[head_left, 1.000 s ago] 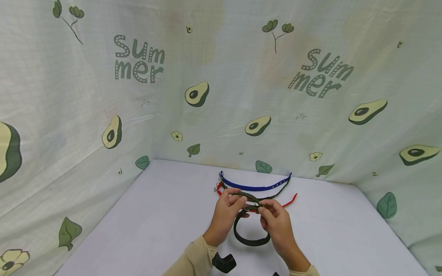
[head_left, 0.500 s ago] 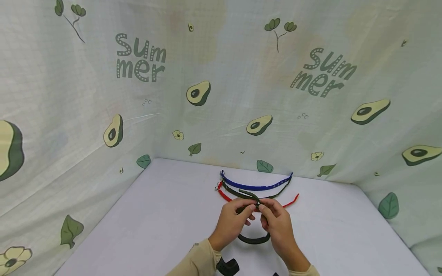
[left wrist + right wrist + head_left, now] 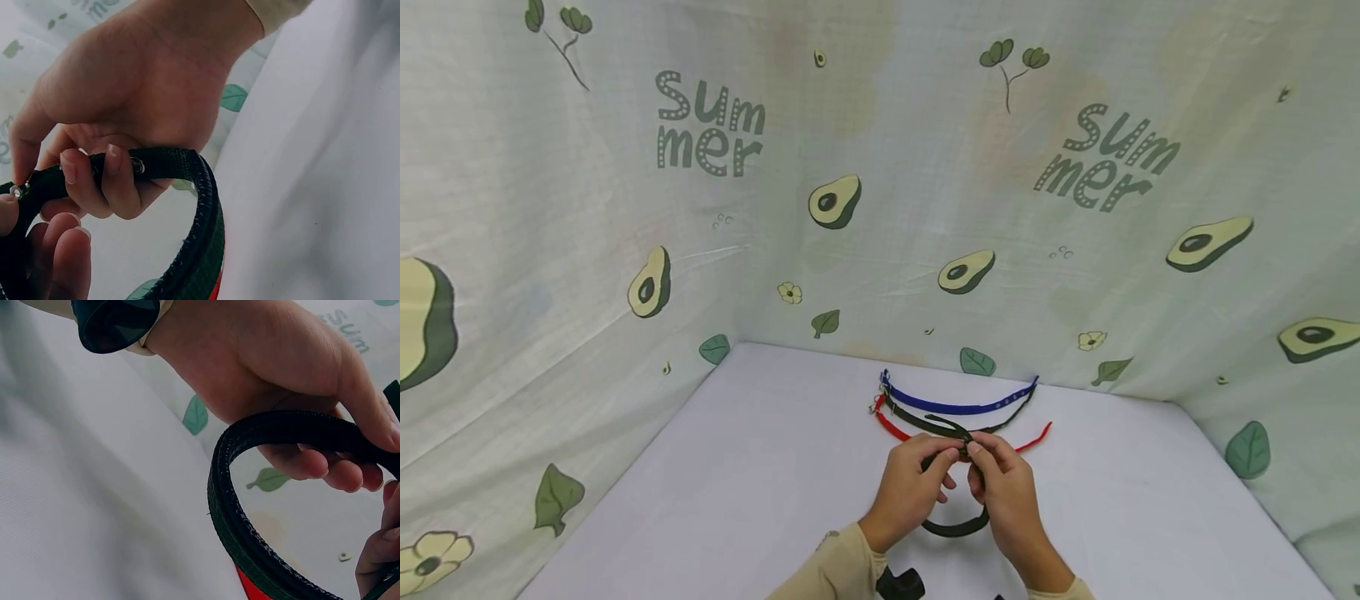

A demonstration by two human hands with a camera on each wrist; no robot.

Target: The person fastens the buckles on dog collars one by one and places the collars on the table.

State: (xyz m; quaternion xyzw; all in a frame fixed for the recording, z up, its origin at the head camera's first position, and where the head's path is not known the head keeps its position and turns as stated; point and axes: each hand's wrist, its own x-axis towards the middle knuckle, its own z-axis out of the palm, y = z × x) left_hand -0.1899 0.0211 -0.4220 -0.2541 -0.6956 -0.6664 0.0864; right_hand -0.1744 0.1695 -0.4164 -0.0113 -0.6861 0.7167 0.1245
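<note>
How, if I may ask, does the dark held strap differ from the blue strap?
The held strap is dark green, the blue strap bright blue. The held strap forms a loop; the blue strap curves gently. The left hand and right hand grip the held strap; the blue strap rests on the table. Both are narrow bands.

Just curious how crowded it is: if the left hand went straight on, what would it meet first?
Besides the dark strap it holds, probably the right hand; depth between them is unclear.
</note>
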